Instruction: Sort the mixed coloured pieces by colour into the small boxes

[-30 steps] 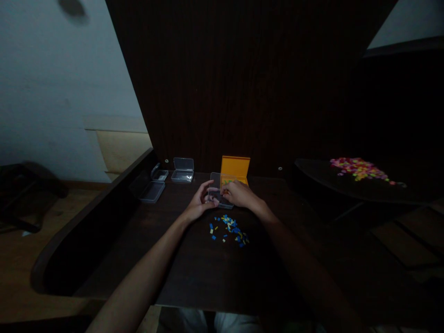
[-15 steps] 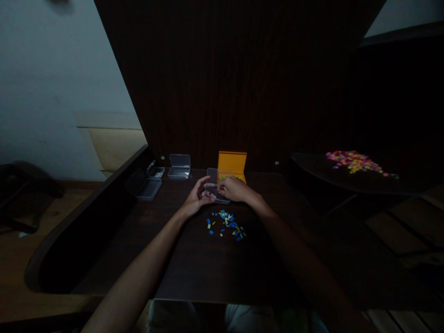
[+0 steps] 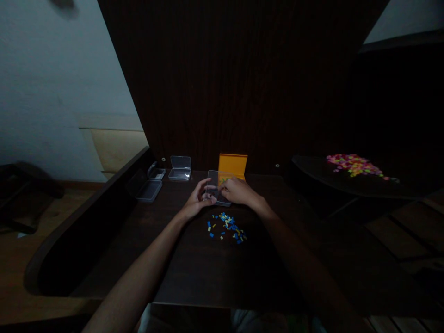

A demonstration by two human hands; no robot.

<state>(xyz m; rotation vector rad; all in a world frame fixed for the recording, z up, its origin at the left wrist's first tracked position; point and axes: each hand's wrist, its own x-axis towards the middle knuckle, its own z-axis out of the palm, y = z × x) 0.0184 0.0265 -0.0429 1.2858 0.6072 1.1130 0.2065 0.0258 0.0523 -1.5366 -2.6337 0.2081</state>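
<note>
Both my hands meet over a small clear plastic box (image 3: 214,181) with its lid up, in the middle of a dark wooden table (image 3: 194,259). My left hand (image 3: 197,202) curls around the box's left side, fingers closed on it. My right hand (image 3: 237,190) grips its right side, knuckles up. Just nearer to me lies a loose heap of tiny blue, yellow and white pieces (image 3: 227,225). An open orange box (image 3: 232,164) stands right behind my hands, partly hidden by them.
Three more clear plastic boxes sit at the far left of the table: one open (image 3: 180,167), one small (image 3: 157,173), one flat (image 3: 149,190). A heap of pink and yellow pieces (image 3: 354,165) lies on a dark surface to the right. The room is very dim.
Both hands stay on the clear box with only small finger shifts. The view wobbled slightly.
</note>
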